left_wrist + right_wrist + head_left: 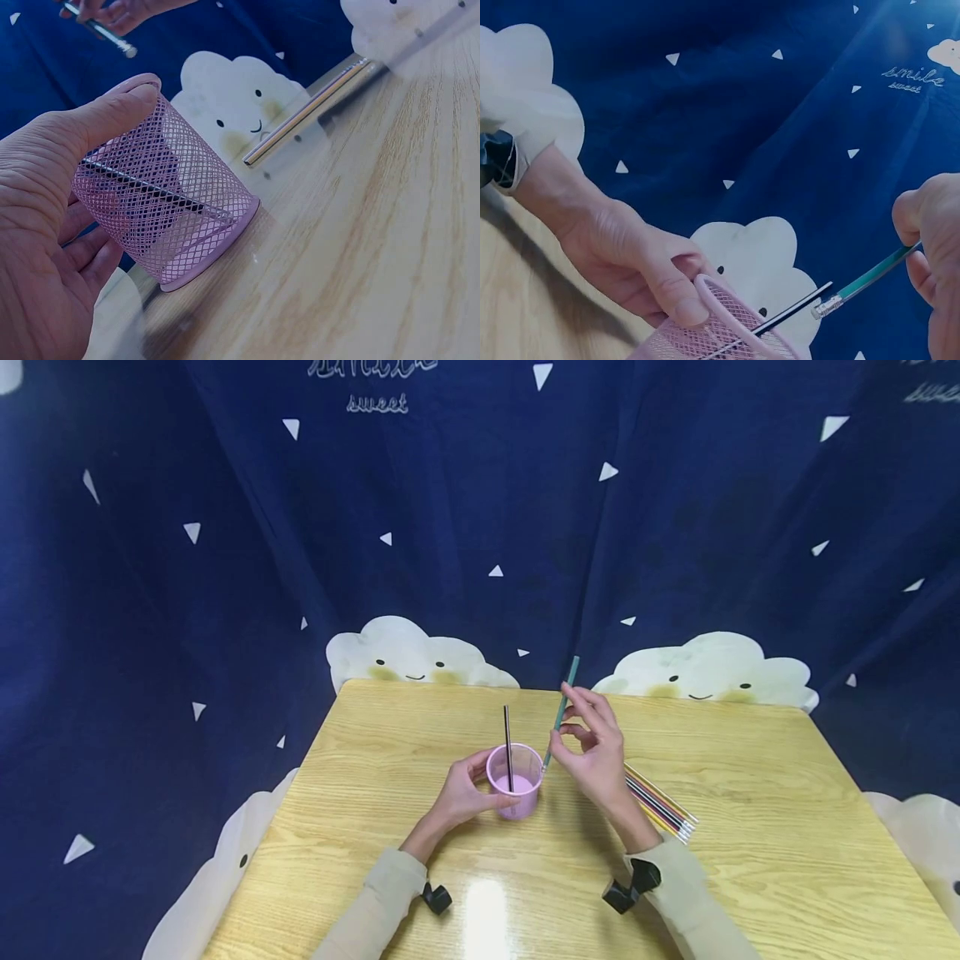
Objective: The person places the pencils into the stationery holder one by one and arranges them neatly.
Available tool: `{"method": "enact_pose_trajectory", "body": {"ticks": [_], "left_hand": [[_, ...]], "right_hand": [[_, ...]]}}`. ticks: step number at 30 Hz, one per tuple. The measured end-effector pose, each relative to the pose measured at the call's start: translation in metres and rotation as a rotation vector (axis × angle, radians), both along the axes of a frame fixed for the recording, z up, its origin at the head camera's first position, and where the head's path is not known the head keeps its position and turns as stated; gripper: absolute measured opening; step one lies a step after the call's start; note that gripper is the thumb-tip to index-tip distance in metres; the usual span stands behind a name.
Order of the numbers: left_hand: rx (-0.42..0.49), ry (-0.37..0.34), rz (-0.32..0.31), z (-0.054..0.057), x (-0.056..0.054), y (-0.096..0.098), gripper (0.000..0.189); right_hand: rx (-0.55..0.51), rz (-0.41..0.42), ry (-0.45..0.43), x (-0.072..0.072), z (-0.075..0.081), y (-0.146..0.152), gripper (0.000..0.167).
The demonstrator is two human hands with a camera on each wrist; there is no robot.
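Observation:
My left hand (467, 792) grips a pink mesh pencil cup (187, 187), the thumb over its rim and the fingers round its side. Inside the cup a dark pencil (507, 735) leans, its upper end sticking out above the rim. Between thumb and fingers, my right hand (596, 747) pinches a green pencil (568, 685) with a metal-capped eraser end pointing down. That lower end is close beside the cup's right rim in the head view. The right wrist view shows the eraser end of the green pencil (877, 266) near the dark pencil's top.
Several pencils (660, 802) in yellow, dark and red tones lie in a bundle on the wooden table (750, 760), right of the right hand. A dark blue curtain (465, 485) with white triangles and smiling clouds hangs behind the table's back edge.

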State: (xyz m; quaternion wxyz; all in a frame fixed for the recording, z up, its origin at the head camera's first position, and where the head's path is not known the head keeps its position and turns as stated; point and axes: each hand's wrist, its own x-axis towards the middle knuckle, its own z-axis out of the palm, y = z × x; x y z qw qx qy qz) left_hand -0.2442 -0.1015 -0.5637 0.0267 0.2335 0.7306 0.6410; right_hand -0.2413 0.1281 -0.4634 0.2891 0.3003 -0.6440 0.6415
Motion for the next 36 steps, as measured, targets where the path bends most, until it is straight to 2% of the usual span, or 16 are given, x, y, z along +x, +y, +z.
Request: {"method": "enact_pose_trajectory", "body": {"ticks": [3,9,16,20,27,36], "left_hand": [[0.005,-0.007,0.0,0.0,0.0,-0.001,0.081],[0.011,-0.014,-0.008,0.002,0.0,0.0,0.081],[0.023,-0.01,-0.008,0.001,0.001,0.0,0.081],[0.018,-0.005,-0.007,0.001,0.0,0.0,0.08],[0.025,-0.009,-0.013,0.0,0.0,-0.001,0.081],[0.033,-0.015,-0.004,0.0,0.0,0.0,0.082]], "right_hand": [[-0.006,0.014,-0.001,-0.002,-0.004,-0.006,0.07],[0.03,0.003,-0.032,-0.004,-0.025,-0.01,0.069],[0.224,-0.121,-0.014,-0.004,-0.048,-0.011,0.064],[0.328,-0.16,0.001,-0.003,-0.057,-0.01,0.064],[0.47,-0.162,-0.002,-0.003,-0.062,-0.009,0.064],[0.611,-0.134,-0.076,-0.004,-0.065,-0.008,0.049]]}}
